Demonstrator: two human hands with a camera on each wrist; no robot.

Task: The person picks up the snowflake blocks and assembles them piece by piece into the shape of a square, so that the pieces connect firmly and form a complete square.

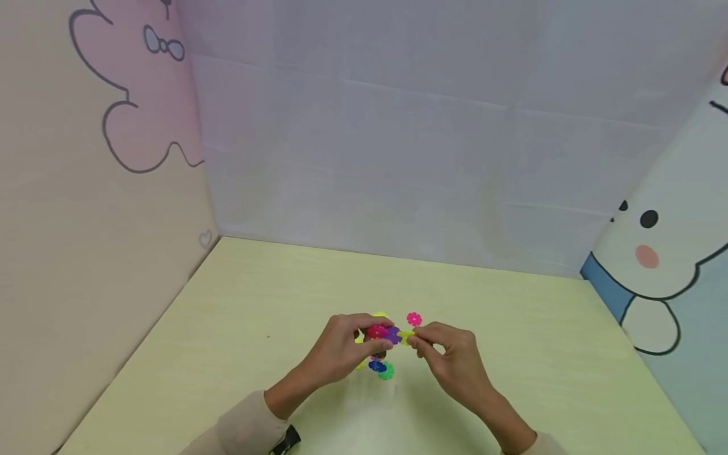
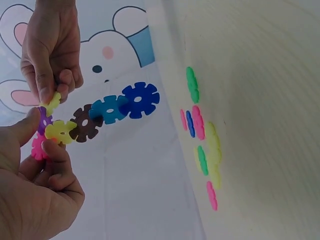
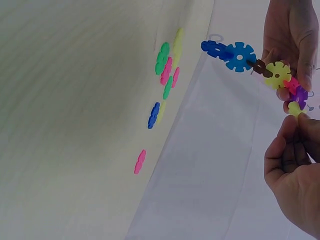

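Note:
A chain of notched plastic snowflake discs is held up above the table between both hands. My left hand (image 1: 347,344) grips it around the pink disc (image 2: 38,147) and the purple disc (image 1: 392,335). With thumb and fingertips, my right hand (image 1: 455,357) pinches a small yellow disc (image 3: 295,109) at the purple one's edge; how firmly these two are joined I cannot tell. Beyond the left fingers the chain runs on through another yellow disc (image 3: 278,75), a brown disc (image 2: 86,123), a light blue disc (image 2: 109,109) and a dark blue disc (image 2: 140,100).
Several loose discs lie on the pale table (image 1: 273,303) beneath the hands, among them a pink disc (image 1: 414,319), a green disc (image 1: 386,371) and a yellow disc (image 2: 213,145). Cloth walls with cartoon figures stand along the table's back and sides.

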